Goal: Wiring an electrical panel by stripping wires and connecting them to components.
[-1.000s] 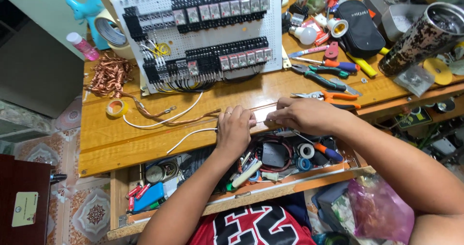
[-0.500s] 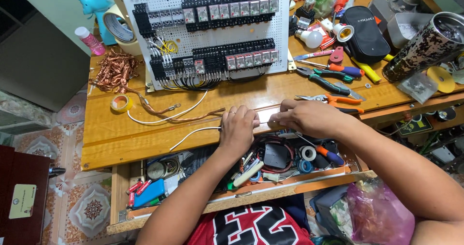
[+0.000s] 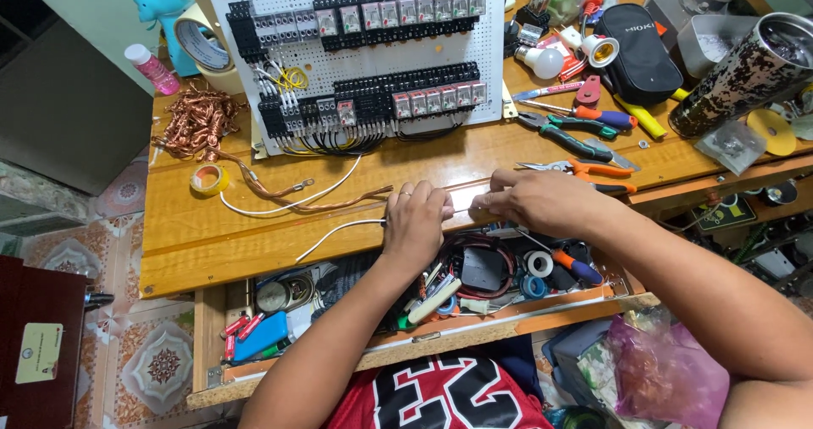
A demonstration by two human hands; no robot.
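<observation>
My left hand (image 3: 415, 223) and my right hand (image 3: 542, 200) rest close together at the front edge of the wooden workbench (image 3: 195, 243). Both pinch a thin white wire (image 3: 339, 228) that runs out to the left from my left hand; a short stretch shows between the two hands. A ring is on my left hand. Behind the hands stands a white perforated panel (image 3: 373, 52) with rows of black relays and terminal blocks wired in black and yellow.
A copper wire tangle (image 3: 195, 120), yellow tape roll (image 3: 207, 179), pliers (image 3: 567, 137), orange cutters (image 3: 593, 171), screwdrivers, a black pouch (image 3: 639, 44) and a patterned tumbler (image 3: 737, 77) lie on the bench. An open drawer (image 3: 339, 302) full of tools is below the hands.
Both hands have stayed at the bench edge on the wire, shifting only slightly. The view has tilted a little.
</observation>
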